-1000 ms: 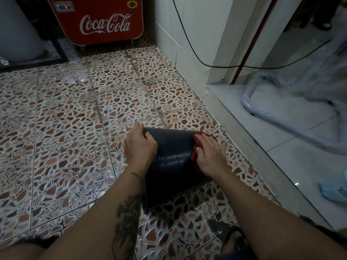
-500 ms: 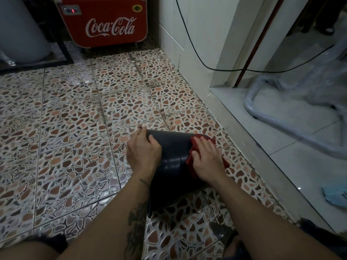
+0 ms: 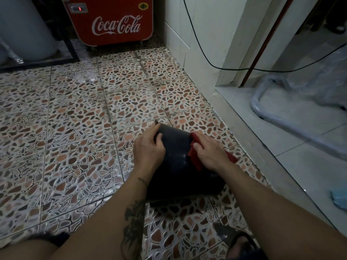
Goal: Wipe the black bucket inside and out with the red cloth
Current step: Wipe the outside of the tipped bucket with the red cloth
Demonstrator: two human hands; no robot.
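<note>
A head-worn camera looks down at a floor of mottled brown, orange and cream pebble-pattern tiles [image 3: 75, 128]. At about 10 o'clock, in the far left corner, stands a pale rounded container [image 3: 24, 27] behind a dark metal frame [image 3: 69, 44]. At 12 o'clock a red Coca-Cola cooler [image 3: 112, 21] sits against the back wall.

Near the centre, slightly toward 5 o'clock, a black bucket [image 3: 176, 162] lies on its side on the tiles, its narrower closed end pointing away from the viewer. The left hand [image 3: 148, 149], on a tattooed forearm, is closed on the bucket's left flank near the far end, with the thumb on top and the fingers wrapped round the side. The right hand [image 3: 210, 152] lies flat, fingers together, pressing a red cloth [image 3: 195, 158] against the bucket's upper right side; the cloth spills out from under the palm on both sides.

At 1 o'clock a pale wall corner [image 3: 206, 44] carries a drooping black cable [image 3: 206, 59]. At 3 o'clock, past a raised grey threshold [image 3: 262, 152], pale floor tiles hold a plastic-wrapped tubular frame [image 3: 281, 119]. At 5 o'clock a foot in a dark sandal [image 3: 238, 243] rests on the tiles.
</note>
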